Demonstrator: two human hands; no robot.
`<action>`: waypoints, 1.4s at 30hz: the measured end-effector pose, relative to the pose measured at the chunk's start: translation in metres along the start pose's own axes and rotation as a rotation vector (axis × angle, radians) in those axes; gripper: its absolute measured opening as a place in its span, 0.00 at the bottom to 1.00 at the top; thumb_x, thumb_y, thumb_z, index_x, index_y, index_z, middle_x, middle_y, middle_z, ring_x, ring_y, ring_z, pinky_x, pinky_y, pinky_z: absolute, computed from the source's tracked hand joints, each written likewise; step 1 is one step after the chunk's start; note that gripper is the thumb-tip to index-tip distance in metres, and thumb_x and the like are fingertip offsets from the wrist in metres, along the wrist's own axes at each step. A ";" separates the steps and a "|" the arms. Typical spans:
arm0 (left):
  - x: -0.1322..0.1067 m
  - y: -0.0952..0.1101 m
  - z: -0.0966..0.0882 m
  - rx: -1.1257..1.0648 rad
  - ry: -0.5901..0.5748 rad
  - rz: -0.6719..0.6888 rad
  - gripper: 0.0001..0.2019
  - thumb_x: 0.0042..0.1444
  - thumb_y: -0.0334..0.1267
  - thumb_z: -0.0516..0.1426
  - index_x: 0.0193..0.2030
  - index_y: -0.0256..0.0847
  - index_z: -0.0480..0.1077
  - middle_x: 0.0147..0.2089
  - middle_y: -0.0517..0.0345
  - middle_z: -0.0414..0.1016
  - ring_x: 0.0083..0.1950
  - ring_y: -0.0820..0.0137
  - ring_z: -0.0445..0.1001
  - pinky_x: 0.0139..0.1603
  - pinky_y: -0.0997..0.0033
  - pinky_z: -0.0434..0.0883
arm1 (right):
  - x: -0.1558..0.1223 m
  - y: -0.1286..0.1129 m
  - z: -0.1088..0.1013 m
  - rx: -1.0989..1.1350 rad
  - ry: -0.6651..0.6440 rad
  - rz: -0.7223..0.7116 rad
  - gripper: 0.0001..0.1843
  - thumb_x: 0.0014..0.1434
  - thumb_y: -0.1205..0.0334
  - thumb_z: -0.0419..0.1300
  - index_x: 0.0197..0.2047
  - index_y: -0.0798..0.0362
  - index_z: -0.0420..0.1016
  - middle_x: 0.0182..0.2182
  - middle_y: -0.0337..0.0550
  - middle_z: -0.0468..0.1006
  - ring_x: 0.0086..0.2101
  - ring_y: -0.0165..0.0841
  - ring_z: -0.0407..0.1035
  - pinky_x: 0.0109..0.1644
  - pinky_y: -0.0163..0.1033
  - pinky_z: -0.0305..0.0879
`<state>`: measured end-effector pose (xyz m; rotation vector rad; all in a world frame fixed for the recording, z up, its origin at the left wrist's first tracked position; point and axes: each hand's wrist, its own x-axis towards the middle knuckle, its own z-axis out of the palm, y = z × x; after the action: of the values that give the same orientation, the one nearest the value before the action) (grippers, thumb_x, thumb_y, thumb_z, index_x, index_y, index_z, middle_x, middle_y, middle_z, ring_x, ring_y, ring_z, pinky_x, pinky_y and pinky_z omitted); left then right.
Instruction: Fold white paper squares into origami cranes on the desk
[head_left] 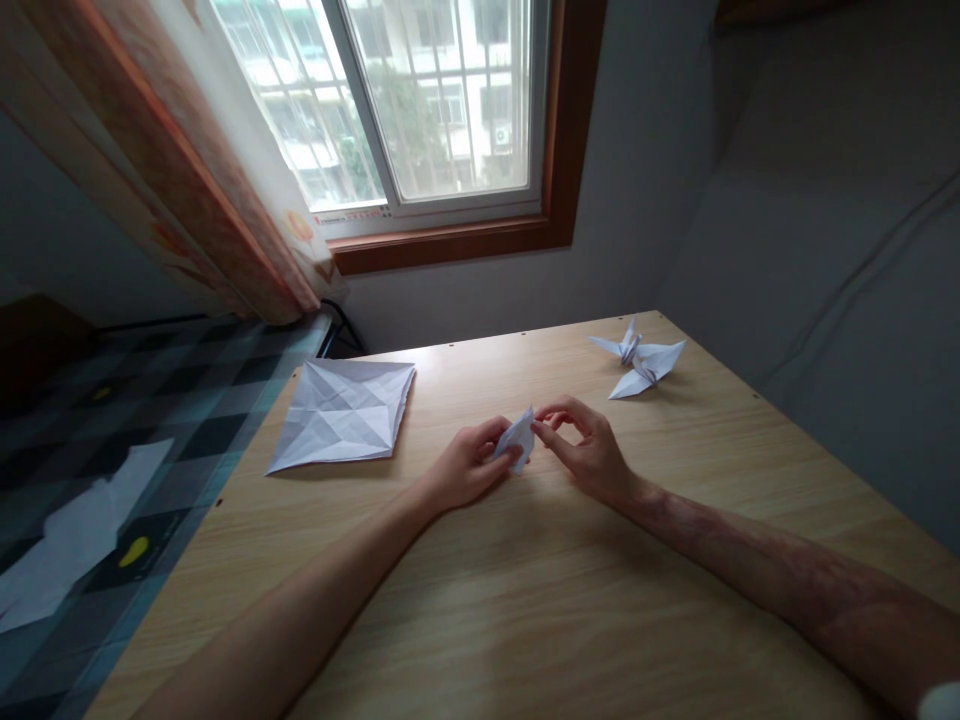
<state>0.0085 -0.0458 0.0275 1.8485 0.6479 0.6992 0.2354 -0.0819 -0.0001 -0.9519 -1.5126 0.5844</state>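
A small piece of folded white paper (517,440) is held just above the wooden table, between my two hands. My left hand (471,462) grips its left side, thumb in front and fingers behind. At the upper right edge of the paper, the thumb and index finger of my right hand (589,450) pinch it. Part of the paper is hidden behind my left thumb and fingers. Farther back on the right lie folded white paper cranes (645,366), close together with wings spread.
Creased square sheets of white paper (349,412) lie at the table's (480,610) back left. Left of the table is a bed with a checked cover (202,400), with torn white paper (90,525) on it. A window (450,100) and a curtain (172,130) are behind.
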 end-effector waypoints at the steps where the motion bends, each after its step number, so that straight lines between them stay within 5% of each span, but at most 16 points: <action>1: 0.000 0.002 0.000 0.033 0.003 0.009 0.16 0.71 0.52 0.62 0.46 0.39 0.75 0.42 0.53 0.82 0.43 0.65 0.80 0.46 0.69 0.75 | 0.000 0.000 0.000 0.001 -0.008 0.001 0.08 0.71 0.52 0.70 0.46 0.46 0.83 0.41 0.43 0.85 0.37 0.37 0.77 0.46 0.48 0.77; 11: 0.001 0.002 0.001 0.280 0.062 0.026 0.15 0.73 0.50 0.59 0.43 0.39 0.74 0.36 0.57 0.79 0.37 0.69 0.73 0.40 0.72 0.68 | 0.004 0.002 -0.003 0.140 -0.020 0.029 0.09 0.70 0.52 0.71 0.41 0.47 0.83 0.40 0.44 0.83 0.41 0.39 0.76 0.45 0.46 0.76; 42: 0.000 -0.003 -0.001 0.298 0.070 0.045 0.15 0.74 0.49 0.57 0.44 0.39 0.75 0.39 0.55 0.81 0.38 0.68 0.75 0.42 0.71 0.70 | 0.004 0.015 -0.001 0.264 -0.024 0.175 0.12 0.65 0.50 0.75 0.45 0.48 0.86 0.42 0.43 0.86 0.37 0.35 0.77 0.46 0.42 0.77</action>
<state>0.0078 -0.0446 0.0250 2.1250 0.7924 0.7296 0.2396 -0.0708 -0.0099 -0.8784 -1.3411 0.9010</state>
